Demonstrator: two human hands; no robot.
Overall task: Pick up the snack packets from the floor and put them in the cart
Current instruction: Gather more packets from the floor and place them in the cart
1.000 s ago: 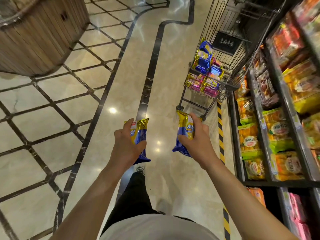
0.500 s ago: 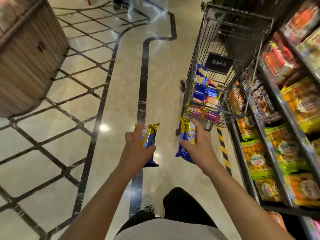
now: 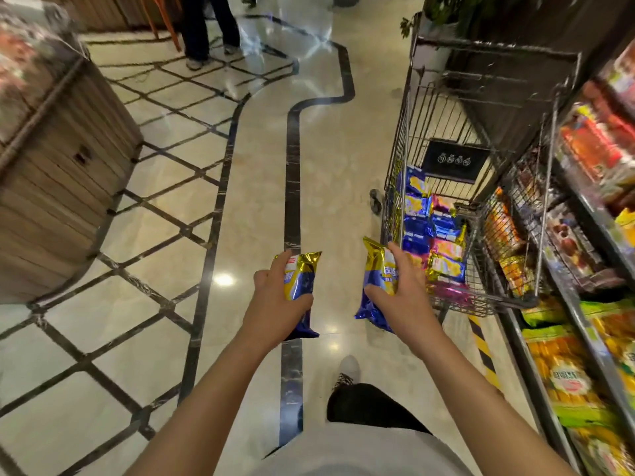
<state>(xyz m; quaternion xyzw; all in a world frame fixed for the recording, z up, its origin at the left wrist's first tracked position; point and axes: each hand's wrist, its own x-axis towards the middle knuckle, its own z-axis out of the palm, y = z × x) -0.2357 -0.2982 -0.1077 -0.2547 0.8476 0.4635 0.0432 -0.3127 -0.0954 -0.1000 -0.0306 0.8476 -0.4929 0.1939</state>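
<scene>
My left hand [image 3: 275, 304] grips a gold and blue snack packet [image 3: 302, 280] held upright over the floor's black stripe. My right hand [image 3: 402, 297] grips a second gold and blue packet [image 3: 376, 269], just left of the wire cart's near corner. The cart [image 3: 494, 300] stands at the right, against the shelves, with several blue, pink and gold packets [image 3: 433, 235] piled in its basket.
Stocked shelves [image 3: 584, 338] run down the right side behind the cart. A wooden display stand [image 3: 58, 187] fills the left. A person's legs [image 3: 206, 29] stand at the far end of the aisle. Yellow-black tape [image 3: 482, 348] marks the floor by the shelf.
I have walked closer to the cart, which now looms larger at the right. Both hands have kept their packets and moved up towards the cart's near end.
</scene>
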